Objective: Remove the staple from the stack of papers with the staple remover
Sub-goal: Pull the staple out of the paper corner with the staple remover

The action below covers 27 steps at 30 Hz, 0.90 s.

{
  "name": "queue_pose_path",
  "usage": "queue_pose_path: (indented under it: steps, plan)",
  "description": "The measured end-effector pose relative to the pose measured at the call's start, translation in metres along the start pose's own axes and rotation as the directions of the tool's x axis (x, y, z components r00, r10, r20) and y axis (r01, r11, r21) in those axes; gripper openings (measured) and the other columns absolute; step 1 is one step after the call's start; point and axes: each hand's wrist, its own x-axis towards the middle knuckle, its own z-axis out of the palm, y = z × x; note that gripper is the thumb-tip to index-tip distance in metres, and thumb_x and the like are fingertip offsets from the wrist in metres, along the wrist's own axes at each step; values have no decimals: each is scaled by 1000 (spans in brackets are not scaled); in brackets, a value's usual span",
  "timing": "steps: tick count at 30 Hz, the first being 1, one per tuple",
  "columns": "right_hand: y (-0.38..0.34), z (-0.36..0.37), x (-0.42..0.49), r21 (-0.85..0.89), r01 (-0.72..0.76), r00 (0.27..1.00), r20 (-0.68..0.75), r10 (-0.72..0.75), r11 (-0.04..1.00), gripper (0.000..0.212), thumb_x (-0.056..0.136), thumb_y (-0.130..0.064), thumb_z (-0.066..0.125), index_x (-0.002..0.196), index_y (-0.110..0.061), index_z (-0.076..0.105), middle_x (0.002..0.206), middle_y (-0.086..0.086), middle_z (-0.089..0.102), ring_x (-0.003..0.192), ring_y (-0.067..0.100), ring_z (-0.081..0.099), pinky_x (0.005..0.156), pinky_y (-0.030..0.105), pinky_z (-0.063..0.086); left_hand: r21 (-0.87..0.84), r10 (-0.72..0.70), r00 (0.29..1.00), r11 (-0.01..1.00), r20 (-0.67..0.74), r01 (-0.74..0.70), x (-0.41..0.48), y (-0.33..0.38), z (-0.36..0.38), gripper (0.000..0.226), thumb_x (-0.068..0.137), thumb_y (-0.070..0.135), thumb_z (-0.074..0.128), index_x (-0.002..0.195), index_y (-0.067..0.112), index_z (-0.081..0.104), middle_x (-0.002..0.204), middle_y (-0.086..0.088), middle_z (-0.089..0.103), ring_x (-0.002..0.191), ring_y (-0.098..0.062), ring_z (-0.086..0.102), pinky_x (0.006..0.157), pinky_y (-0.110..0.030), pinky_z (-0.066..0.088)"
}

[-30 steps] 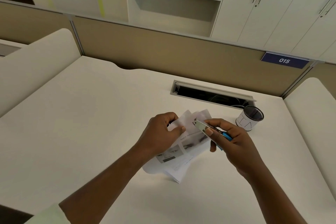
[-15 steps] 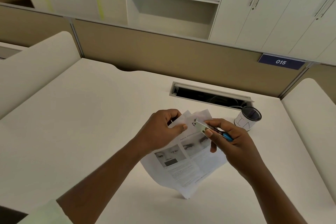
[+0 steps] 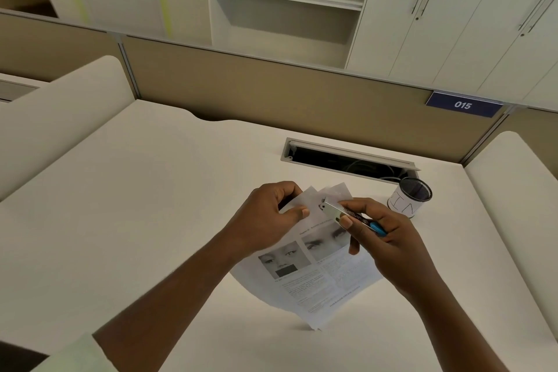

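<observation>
A stack of printed papers [image 3: 314,281] with photos and text hangs tilted above the white desk [image 3: 136,205], its lower corner pointing down at the surface. My left hand [image 3: 271,214] pinches the stack near its top corner. My right hand [image 3: 389,238] grips a metal staple remover [image 3: 341,210] with a blue handle end. The remover's tip touches the top corner of the papers, where a small dark mark sits. The staple itself is too small to make out.
A small cup [image 3: 409,198] with a dark rim and a white handwritten label stands to the right of my hands. Behind it lies an open cable slot [image 3: 347,160] in the desk. A beige partition [image 3: 271,93] with a blue "015" sign [image 3: 463,105] backs the desk.
The papers have unfolded and now hang lower, with the printed page facing me. Both hands have stayed nearly in place at the top corner.
</observation>
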Motion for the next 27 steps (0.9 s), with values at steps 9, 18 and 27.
queue_pose_path:
  steps: [9,18,27]
  plan:
    - [3,2,-3,22,-17,999,-27,17,1000,36,85,-40,60,112,-20,71,80,-12,72,64,11,67,71,13,52,-65,-60,998,996,24,62,-2,-2,0,10,91,32,69,95,23,69,89,13,72,80,-12,69,66,-20,58]
    - [9,4,0,0,-45,999,21,45,999,26,85,-41,62,108,-32,69,106,-10,67,73,13,68,70,18,56,-129,-121,993,984,9,121,-3,-3,5,14,88,25,74,100,19,75,92,6,77,84,-18,72,77,-35,60]
    - [12,9,2,-106,-3,997,82,12,994,31,84,-48,61,112,-39,69,123,-10,55,97,12,63,69,18,56,24,-54,998,998,-18,54,-2,-4,8,8,89,32,72,91,25,71,79,7,71,73,-17,65,61,-21,51]
